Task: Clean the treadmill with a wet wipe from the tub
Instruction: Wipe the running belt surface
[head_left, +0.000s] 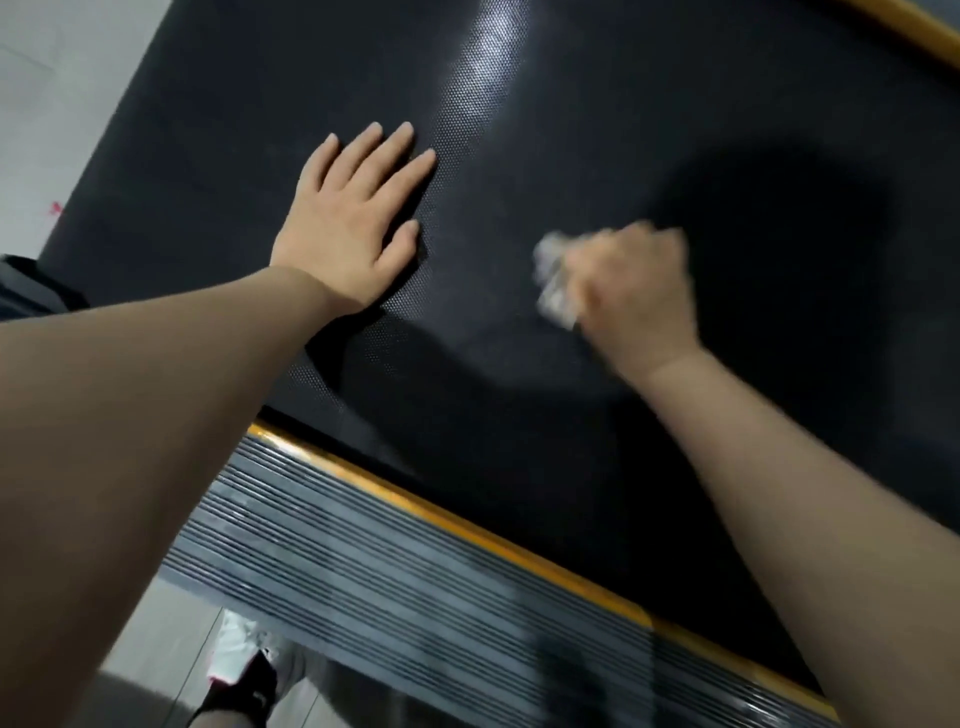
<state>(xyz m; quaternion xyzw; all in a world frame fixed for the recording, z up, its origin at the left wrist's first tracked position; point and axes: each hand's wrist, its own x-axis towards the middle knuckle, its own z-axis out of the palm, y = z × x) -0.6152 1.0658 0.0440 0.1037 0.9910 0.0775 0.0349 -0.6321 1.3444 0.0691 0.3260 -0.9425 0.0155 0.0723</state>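
Observation:
The treadmill's black textured belt fills most of the view. My left hand lies flat on the belt with straight, spread fingers. To its right, my right hand is blurred by motion and grips a crumpled whitish wet wipe, which pokes out on the hand's left side against the belt. The tub is not in view.
A ribbed grey side rail with a yellow strip runs along the near edge of the belt. Another yellow strip shows at the top right. Pale floor lies to the left. A shoe stands below on the floor.

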